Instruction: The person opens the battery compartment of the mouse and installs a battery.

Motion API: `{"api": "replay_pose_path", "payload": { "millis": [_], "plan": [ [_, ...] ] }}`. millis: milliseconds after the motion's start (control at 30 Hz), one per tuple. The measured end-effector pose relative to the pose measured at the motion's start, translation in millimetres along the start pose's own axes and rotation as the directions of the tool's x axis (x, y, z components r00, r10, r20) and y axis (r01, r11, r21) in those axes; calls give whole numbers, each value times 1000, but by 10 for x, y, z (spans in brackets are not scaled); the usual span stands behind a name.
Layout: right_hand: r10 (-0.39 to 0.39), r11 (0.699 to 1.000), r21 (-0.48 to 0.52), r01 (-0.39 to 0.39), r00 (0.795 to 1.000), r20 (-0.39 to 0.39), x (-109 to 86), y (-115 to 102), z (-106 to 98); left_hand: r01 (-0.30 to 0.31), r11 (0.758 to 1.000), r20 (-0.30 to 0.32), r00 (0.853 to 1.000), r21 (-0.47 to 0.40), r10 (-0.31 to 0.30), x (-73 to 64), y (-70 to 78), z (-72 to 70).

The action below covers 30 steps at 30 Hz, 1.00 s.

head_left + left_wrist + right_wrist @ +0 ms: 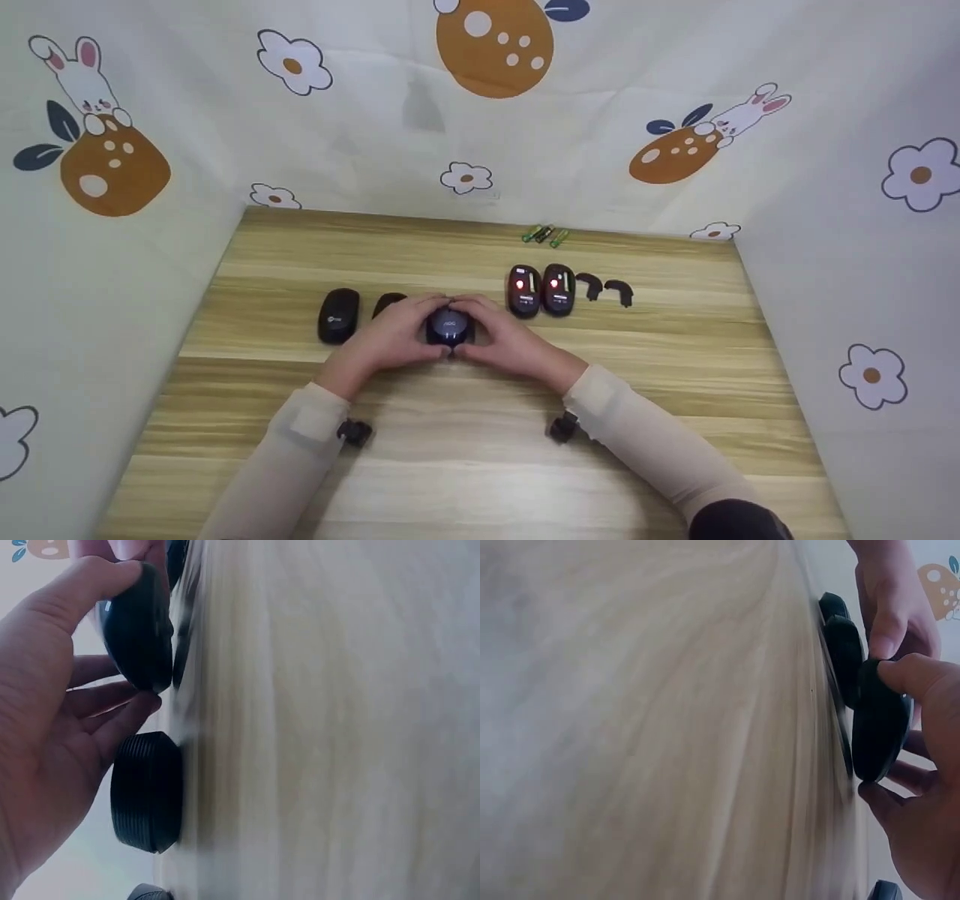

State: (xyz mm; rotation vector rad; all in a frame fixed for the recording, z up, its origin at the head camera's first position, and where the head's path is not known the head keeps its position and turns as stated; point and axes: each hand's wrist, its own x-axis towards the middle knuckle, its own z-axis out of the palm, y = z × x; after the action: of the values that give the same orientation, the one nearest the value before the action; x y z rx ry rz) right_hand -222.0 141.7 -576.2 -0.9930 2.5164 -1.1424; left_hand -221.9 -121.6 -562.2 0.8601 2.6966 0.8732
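Observation:
A dark, glossy computer mouse [450,328] with a light logo is between my two hands in the head view. My left hand [401,330] grips its left side, thumb at the near end and fingers round the far end. From the right, my right hand [504,337] grips it the same way. Both wrist views show the mouse [139,634] tilted and close over the tabletop, thumbs on top and fingers beneath. Beside my left hand lies a black mouse [386,303], partly hidden by the fingers. Another black mouse [339,316] lies farther left.
Two upturned mice [524,291] [559,289] with red lights glowing and battery bays uncovered lie right of my hands. Next to them are two curved black covers [589,286] [620,292]. Several small batteries [545,235] lie near the back edge of the wooden table [450,480]. Patterned cloth [367,150] hangs around it.

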Motion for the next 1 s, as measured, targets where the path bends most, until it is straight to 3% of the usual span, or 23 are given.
{"api": "replay_pose_path", "payload": {
  "millis": [167,267,433,567,767,900,1000],
  "plan": [
    [-7,1000,22,8,999,-45,-33,13,-52,1,999,-65,998,-48,-4,8,8,36],
    [-30,999,30,32,996,-85,-43,19,-83,-34,996,-133,991,-88,22,22,15,58],
    [-99,993,41,107,983,-156,-68,21,-141,-181,973,-260,955,-142,140,68,23,97],
    [-113,989,69,128,975,-191,-108,26,-183,-282,947,-310,924,-153,225,102,50,98],
    [-93,980,151,128,971,-222,-171,23,-220,-311,943,-342,904,-120,255,150,132,112],
    [-92,986,111,126,958,-270,-225,8,-227,-332,939,-390,879,-91,273,184,190,150],
    [-98,993,36,115,943,-318,-262,-16,-233,-335,938,-407,873,-95,270,206,236,160]
  ]
}}
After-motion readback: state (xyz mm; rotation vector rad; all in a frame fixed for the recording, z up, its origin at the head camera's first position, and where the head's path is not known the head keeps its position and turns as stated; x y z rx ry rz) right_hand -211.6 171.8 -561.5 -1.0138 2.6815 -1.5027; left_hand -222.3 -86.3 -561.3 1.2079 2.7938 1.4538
